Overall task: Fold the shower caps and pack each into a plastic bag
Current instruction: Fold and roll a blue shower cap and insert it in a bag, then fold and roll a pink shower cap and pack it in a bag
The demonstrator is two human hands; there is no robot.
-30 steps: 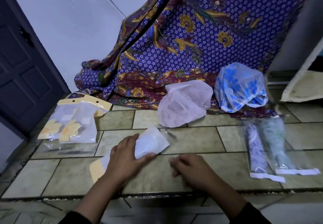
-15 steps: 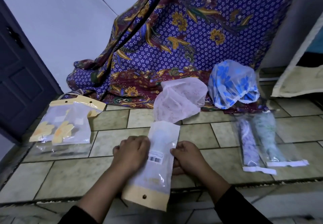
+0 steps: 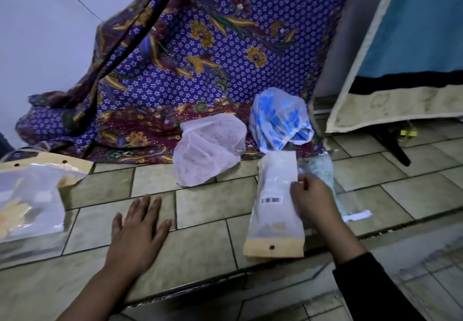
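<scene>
Scene is being lit dimly, shadows soft. Right hand (image 3: 313, 203) and clear yellow-headed plastic bag (image 3: 274, 218) are being smeared by motion blur. Beige floor tiles (image 3: 200, 205) are being bowed at edges.

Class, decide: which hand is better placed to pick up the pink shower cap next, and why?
Left. The left hand lies flat and free on the tiles near the pink shower cap; the right hand holds the packed bag.
</scene>
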